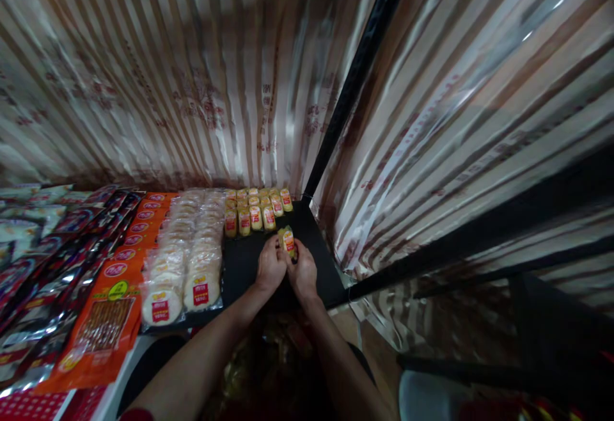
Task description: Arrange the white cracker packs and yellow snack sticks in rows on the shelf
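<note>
Yellow snack packet (pixel 288 240) sits near the black surface's (pixel 242 264) right edge, gripped between left hand (pixel 270 266) and right hand (pixel 302 274). Packet rows (pixel 256 211) stand just behind; bare room lies leftward before the round cake bags (pixel 192 261).

The small yellow packet (pixel 288 240), with an orange-red label on its front, stands almost upright on the black shelf (pixel 244 261), pinched between the left hand (pixel 270 267) and the right hand (pixel 303 275). It sits just in front of the rows of matching packets (pixel 256 211), slightly to their right.
</note>
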`<act>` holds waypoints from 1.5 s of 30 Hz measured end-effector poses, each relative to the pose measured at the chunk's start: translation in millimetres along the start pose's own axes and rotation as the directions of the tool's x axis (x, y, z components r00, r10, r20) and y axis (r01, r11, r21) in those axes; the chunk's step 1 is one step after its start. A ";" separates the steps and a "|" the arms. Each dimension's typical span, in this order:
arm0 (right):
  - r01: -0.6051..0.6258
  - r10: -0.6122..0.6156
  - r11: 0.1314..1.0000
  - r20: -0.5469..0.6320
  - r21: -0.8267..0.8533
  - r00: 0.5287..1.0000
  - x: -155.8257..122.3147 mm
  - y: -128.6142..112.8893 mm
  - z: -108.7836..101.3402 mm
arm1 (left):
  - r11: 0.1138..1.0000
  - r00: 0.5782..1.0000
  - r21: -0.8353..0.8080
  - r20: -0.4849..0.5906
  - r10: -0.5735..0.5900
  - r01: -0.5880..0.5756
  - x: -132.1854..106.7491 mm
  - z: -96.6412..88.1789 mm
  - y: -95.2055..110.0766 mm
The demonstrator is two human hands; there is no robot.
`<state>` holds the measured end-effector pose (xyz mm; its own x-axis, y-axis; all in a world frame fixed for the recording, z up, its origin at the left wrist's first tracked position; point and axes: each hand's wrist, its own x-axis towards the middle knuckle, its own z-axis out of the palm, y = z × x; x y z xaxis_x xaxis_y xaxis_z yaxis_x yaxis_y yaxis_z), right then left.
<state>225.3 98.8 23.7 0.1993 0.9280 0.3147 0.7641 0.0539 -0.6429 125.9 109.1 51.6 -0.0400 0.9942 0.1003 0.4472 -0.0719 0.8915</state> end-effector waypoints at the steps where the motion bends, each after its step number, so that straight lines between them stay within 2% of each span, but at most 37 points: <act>1: -0.014 0.014 1.000 -0.005 0.018 1.000 6.3 1.3 3.3 | 0.999 1.000 0.031 0.005 0.013 -0.013 4.6 1.6 0.2; 9: -0.076 0.080 0.993 -0.038 0.092 0.996 52.3 6.5 22.5 | 0.933 0.990 0.333 0.044 0.132 -0.139 30.0 -0.6 3.8; 17: -0.056 0.059 0.996 -0.045 0.067 0.997 83.7 2.2 41.6 | 0.908 0.994 0.406 0.065 0.086 -0.105 39.1 -4.2 -2.5; 30: -0.040 0.045 0.997 -0.067 0.069 0.997 85.6 3.0 52.9 | 0.880 0.987 0.447 0.097 0.128 -0.159 42.5 -6.6 -7.1; 45: -0.092 0.092 0.995 0.000 -0.024 0.996 88.8 -9.6 47.6 | 0.898 0.987 0.410 0.088 0.132 -0.157 44.9 -5.5 -9.5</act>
<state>206.5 198.1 24.6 0.2688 0.9291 0.2539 0.7569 -0.0407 -0.6523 115.0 153.9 50.0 0.0985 0.9791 0.1781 0.7745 -0.1878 0.6041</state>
